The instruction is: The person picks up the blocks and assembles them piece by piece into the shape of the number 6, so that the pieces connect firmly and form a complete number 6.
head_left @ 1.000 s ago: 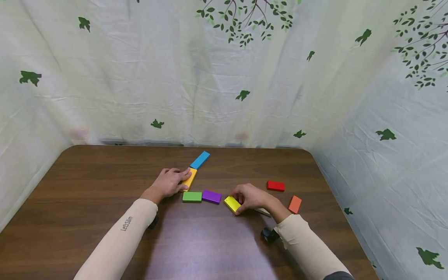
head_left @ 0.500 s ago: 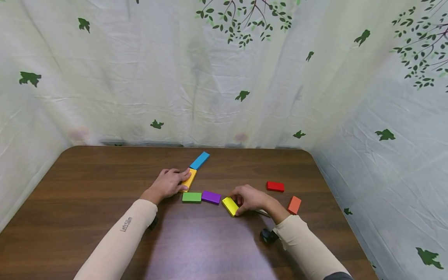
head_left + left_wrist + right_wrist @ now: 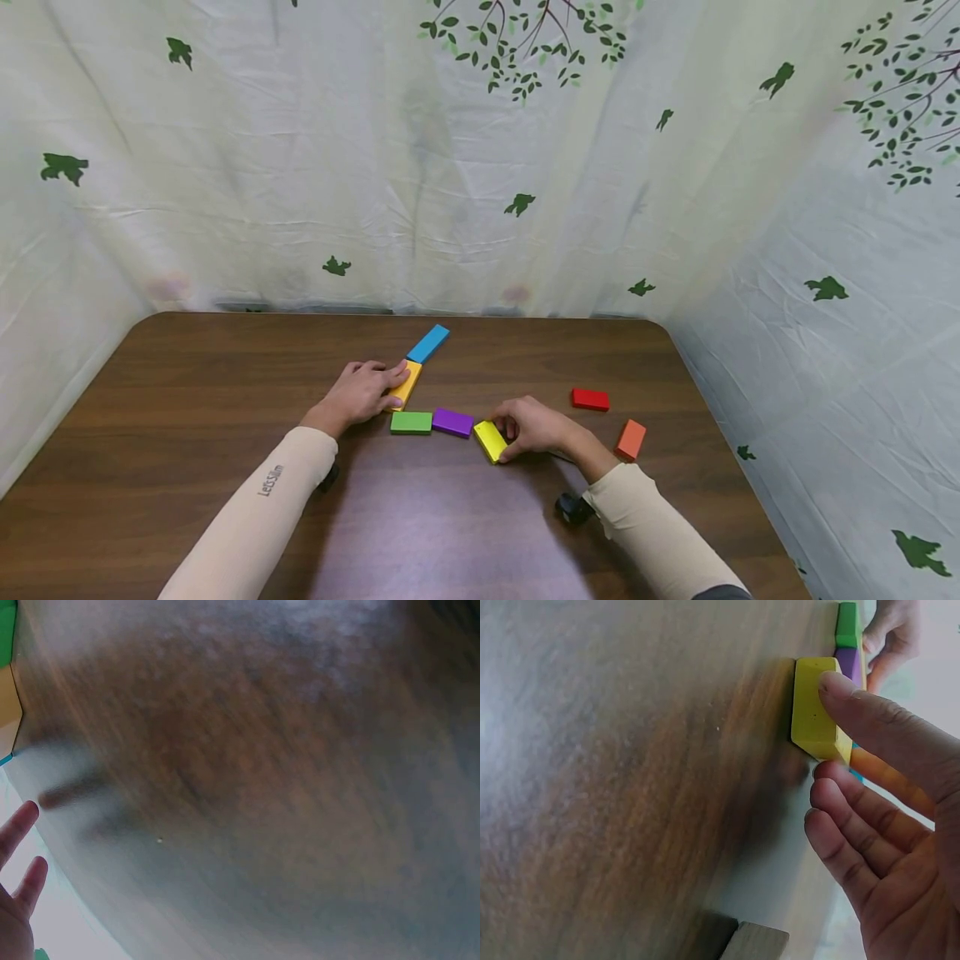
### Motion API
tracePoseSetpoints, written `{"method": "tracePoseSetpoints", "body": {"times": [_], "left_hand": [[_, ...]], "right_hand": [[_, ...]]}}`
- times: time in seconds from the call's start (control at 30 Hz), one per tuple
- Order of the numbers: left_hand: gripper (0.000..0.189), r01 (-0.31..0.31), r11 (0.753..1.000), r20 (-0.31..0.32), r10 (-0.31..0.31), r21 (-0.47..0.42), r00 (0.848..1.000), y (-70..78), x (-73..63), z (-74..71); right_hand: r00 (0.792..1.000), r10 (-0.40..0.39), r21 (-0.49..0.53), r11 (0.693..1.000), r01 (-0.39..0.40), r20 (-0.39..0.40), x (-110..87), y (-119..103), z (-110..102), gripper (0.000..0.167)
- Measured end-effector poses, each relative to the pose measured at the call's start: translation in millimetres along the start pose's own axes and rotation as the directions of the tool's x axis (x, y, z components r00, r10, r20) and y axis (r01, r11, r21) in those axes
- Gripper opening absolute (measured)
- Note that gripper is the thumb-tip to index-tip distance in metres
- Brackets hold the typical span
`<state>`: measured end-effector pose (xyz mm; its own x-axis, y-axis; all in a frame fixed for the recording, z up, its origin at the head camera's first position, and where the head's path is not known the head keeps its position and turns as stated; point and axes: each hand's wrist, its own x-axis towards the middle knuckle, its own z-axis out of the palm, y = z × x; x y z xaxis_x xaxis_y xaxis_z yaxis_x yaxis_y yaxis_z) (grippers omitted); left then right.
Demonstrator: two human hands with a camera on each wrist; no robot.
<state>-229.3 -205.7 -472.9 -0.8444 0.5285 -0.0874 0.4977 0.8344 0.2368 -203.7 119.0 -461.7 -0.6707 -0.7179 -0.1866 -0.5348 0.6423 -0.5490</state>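
In the head view, a yellow block [image 3: 491, 442] lies on the table, one end beside the purple block [image 3: 452, 422]. My right hand [image 3: 534, 427] pinches it; the right wrist view shows the thumb [image 3: 877, 716] on its side and the other fingers loosely bent. My left hand [image 3: 360, 390] holds an orange-yellow block [image 3: 406, 386] with thumb and index finger near its two ends. Beyond that block a blue block [image 3: 428, 343] continues the line. A green block [image 3: 411, 423] sits between the orange-yellow and purple ones.
A red block [image 3: 590, 400] and an orange block [image 3: 630, 440] lie apart on the right of the brown table [image 3: 225, 367]. A plain wooden block [image 3: 756, 943] shows near my right wrist. A white printed curtain [image 3: 375, 167] hangs behind the table.
My right hand has slid the yellow block a little to the left, closer to the purple block, and turned it slightly. My left hand has stayed in place.
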Motion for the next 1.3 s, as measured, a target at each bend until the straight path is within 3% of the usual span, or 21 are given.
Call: {"method": "tracePoseSetpoints", "body": {"times": [1.3], "left_hand": [[0.062,0.005,1.000,0.002,-0.005,-0.005,1.000,1.3,0.7,-0.5]], "right_hand": [[1.000,0.010,-0.001,1.000,-0.010,-0.020,0.2,-1.6,2.1,0.056]]}}
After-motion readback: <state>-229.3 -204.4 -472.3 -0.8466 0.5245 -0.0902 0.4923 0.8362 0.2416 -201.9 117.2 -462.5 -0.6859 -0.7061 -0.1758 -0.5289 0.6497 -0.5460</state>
